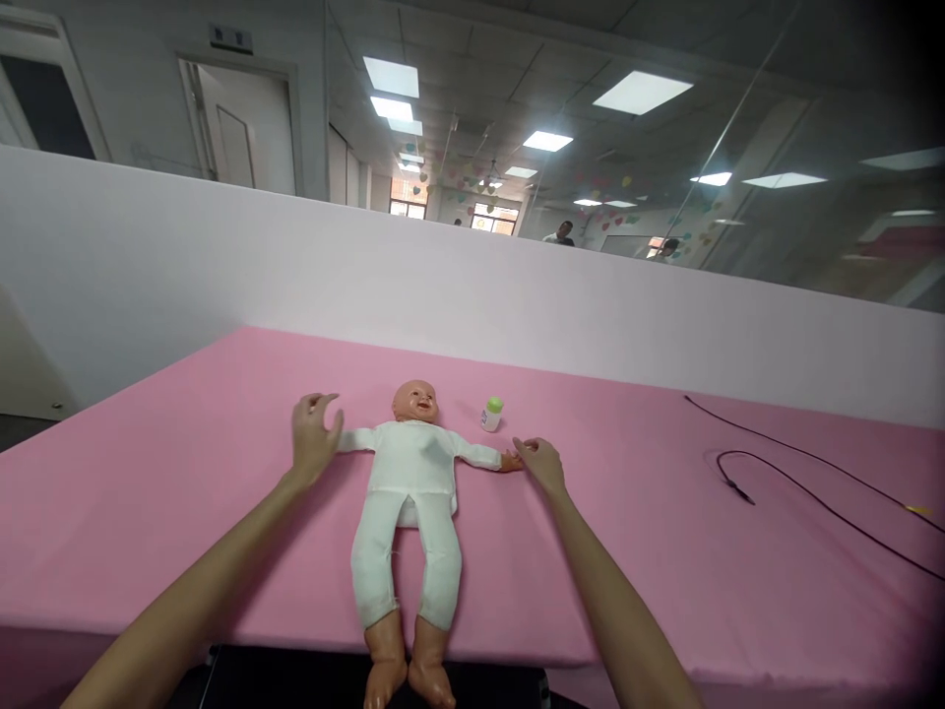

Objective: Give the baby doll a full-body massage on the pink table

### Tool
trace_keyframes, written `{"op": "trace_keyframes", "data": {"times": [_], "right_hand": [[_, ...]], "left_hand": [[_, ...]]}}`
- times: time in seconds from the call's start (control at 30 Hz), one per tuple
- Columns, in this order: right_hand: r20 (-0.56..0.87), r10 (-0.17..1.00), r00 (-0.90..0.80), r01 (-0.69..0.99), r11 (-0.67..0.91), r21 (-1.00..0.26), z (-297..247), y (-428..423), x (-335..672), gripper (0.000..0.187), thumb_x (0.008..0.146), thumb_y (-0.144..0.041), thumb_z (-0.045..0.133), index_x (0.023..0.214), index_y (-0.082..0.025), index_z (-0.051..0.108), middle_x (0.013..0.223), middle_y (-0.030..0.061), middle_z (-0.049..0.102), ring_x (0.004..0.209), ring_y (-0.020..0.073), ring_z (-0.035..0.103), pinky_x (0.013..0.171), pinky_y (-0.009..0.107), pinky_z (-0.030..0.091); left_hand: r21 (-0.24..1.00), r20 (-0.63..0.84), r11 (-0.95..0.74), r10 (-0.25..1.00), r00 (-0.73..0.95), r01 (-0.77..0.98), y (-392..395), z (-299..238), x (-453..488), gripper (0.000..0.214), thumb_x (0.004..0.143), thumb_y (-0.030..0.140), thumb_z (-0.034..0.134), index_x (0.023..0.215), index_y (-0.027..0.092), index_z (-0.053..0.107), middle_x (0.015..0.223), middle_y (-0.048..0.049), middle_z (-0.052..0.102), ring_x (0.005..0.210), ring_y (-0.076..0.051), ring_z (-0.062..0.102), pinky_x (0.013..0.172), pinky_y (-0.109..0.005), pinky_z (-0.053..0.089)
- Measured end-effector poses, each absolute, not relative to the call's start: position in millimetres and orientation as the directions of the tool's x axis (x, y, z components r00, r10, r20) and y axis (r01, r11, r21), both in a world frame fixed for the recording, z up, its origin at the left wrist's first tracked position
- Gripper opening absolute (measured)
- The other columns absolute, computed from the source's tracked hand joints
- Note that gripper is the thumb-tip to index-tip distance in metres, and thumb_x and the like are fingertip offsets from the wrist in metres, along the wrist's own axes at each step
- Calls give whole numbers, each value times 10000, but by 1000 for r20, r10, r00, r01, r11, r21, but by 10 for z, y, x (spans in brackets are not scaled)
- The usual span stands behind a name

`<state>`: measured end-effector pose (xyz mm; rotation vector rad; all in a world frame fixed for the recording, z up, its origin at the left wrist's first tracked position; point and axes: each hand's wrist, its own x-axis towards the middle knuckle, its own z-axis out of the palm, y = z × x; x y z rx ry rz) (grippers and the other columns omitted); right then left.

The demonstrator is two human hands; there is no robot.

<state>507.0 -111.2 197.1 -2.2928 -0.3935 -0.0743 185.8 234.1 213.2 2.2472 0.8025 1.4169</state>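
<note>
Head view: a plastic baby doll in a white suit (408, 473) is laid on its back on a pink cloth counter (148, 522). Its tiny hand is touched by the open right hand (541, 465). The open left hand (316, 440) is held just beside its other arm, grasping nothing. A small white bottle with a green cap (491, 415) is stood near the doll's head.

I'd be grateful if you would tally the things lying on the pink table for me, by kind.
Doll: 1
Bottle: 1
Black cable strands: 2
Total: 4
</note>
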Motion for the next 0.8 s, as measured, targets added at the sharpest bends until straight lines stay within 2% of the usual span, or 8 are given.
{"op": "trace_keyframes", "data": {"times": [0.1,0.17,0.23,0.3,0.4,0.5,0.6,0.8], "right_hand": [[257,311,915,400,-619,-676,2070,-990,5142,300,852,-437,583,930,-174,706,1058,118,741,938,246,675,754,315,491],[302,371,878,475,-600,-643,2136,-886,5170,285,872,-375,549,983,-167,710,1077,116,731,970,244,669,802,329,504],[341,431,835,546,-580,-604,2189,-785,5180,315,885,-338,531,1070,-151,704,1117,129,718,989,249,665,852,354,517],[379,483,789,611,-557,-562,2221,-699,5178,376,901,-302,506,1195,-137,670,1212,147,689,1051,258,655,920,382,520],[438,548,713,700,-518,-491,2225,-603,5181,484,899,-218,468,1362,-143,586,1405,153,595,1274,273,570,1077,421,467],[498,624,602,798,-495,-343,2178,-529,5220,628,873,-158,455,1499,-117,461,1569,155,453,1478,289,386,1209,473,355],[465,709,530,847,-470,-249,2109,-477,5301,714,846,-124,440,1557,-99,386,1601,155,424,1523,290,327,1238,504,323],[399,704,588,807,-475,-350,2133,-435,5297,617,932,-206,393,1529,-57,439,1594,189,428,1520,301,341,1259,510,279]], "left_hand": [[641,710,-742,477,518,-195,1751,2518,2271,287,966,401,565,1101,207,726,1082,-105,704,1049,-270,640,964,-439,507],[806,560,-470,408,721,-360,1366,2693,2624,391,962,535,580,1071,196,741,1055,-104,748,1001,-259,682,933,-419,537],[954,298,-49,233,926,-295,1078,2761,3011,650,965,705,453,1152,141,719,1107,-165,756,1035,-289,711,929,-434,556],[945,93,302,120,988,-125,913,2736,3396,846,952,792,302,1264,96,669,1314,-229,678,1224,-312,653,1032,-423,524],[819,-97,573,183,978,-26,850,2625,3893,966,959,778,116,1452,49,514,1570,-246,443,1453,-282,454,1152,-358,434],[771,-174,635,273,946,-41,873,2517,4227,1018,953,734,-33,1559,5,338,1661,-230,267,1531,-254,312,1222,-343,323],[770,-177,637,273,945,-40,875,2426,4395,1052,942,720,-92,1570,-29,297,1660,-238,248,1537,-256,294,1247,-352,259],[787,-132,615,245,960,-49,909,2429,4339,981,974,723,10,1548,28,398,1636,-196,338,1509,-227,355,1232,-314,283]]}}
